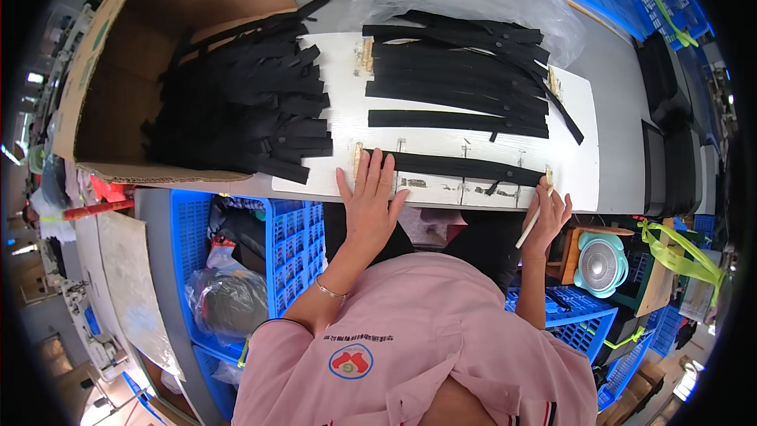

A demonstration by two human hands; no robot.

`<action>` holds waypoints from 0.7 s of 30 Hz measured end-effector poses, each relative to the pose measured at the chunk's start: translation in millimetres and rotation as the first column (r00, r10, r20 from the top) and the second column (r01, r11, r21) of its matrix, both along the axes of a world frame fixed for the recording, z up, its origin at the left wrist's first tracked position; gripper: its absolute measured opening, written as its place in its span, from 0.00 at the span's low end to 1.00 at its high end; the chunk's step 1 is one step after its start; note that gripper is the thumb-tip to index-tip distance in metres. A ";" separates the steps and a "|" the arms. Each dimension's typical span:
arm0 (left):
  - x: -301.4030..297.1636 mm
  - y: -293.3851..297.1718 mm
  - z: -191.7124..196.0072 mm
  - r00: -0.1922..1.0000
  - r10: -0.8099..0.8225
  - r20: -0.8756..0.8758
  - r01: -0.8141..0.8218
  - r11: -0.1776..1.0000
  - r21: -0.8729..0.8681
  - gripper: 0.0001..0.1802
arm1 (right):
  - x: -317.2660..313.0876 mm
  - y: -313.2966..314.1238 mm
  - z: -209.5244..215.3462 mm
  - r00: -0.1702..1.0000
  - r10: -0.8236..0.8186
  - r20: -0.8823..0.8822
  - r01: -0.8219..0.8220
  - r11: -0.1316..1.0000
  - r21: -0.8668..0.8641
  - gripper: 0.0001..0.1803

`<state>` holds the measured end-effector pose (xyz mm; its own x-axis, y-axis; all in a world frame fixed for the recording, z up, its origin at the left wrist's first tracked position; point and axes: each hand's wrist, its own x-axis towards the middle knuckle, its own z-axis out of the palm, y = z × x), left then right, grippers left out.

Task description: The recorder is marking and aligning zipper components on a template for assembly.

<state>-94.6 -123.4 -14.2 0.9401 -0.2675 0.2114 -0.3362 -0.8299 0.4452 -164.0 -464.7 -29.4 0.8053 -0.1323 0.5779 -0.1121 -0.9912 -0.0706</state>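
Black fabric strip (461,167) lies flat across the near part of a white board (579,166) on the desk (623,87), and the left hand (369,197) rests open on its left end, fingers spread and palm down. At the strip's right end the right hand (548,217) is curled around a thin pale stick (533,226), its tip at the board. More black strips (457,71) lie stacked farther back on the board.

So the board (441,150) sits mid-frame on the table (615,79), with a strap (461,166) along its lower edge and a strap pile (461,71) above. Cardboard box (158,55) upper left, full of straps. Crates (292,244) sit lower left, a fan (601,263) lower right.
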 end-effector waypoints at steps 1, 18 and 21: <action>0.0 -0.2 0.4 1.000 0.000 0.008 0.000 1.000 0.005 0.37 | -1.2 -1.5 -0.8 1.000 -0.007 -0.002 0.007 1.000 -0.005 0.10; -1.0 4.2 -5.1 0.999 0.018 0.042 -0.019 0.999 0.026 0.38 | 75.8 130.7 62.0 0.872 0.480 0.097 -0.281 0.328 0.902 0.14; -1.5 3.5 -5.8 0.999 0.029 0.034 -0.029 0.999 0.021 0.37 | 98.4 158.2 57.1 0.815 0.573 0.081 -0.254 0.229 0.940 0.14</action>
<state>-96.1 -119.8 -20.0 0.9400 -0.2451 0.2375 -0.3264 -0.8489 0.4157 -65.6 -306.5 27.7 0.9908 -0.0236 0.1331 0.1239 -0.2353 -0.9640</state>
